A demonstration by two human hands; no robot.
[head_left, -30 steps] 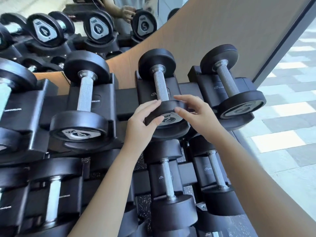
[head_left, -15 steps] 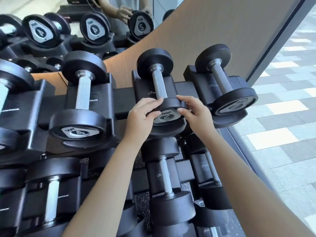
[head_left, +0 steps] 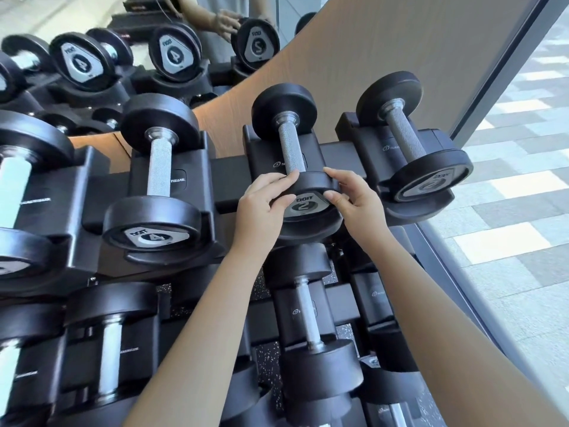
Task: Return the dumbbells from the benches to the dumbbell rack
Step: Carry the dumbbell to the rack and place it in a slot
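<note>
A small black dumbbell marked 2 (head_left: 291, 149) lies in a cradle on the top row of the black dumbbell rack (head_left: 228, 177), its silver handle pointing away from me. My left hand (head_left: 261, 208) grips the left side of its near head, fingers curled over the rim. From the right, my right hand (head_left: 354, 198) holds the same head, thumb on the numbered face. A second 2 dumbbell (head_left: 412, 146) sits in the cradle to the right, and a 4 dumbbell (head_left: 157, 180) to the left.
Heavier dumbbells (head_left: 308, 328) fill the lower row beneath my arms. A mirror (head_left: 92, 13) behind the rack reflects the dumbbells and my hands. A curved wooden panel (head_left: 385, 50) rises behind, and a window frame (head_left: 505, 66) borders paved ground at right.
Both hands have stayed on the near head of the 2 dumbbell, fingers closing further round its rim. The camera view has shifted slightly; the dumbbell remains in its cradle.
</note>
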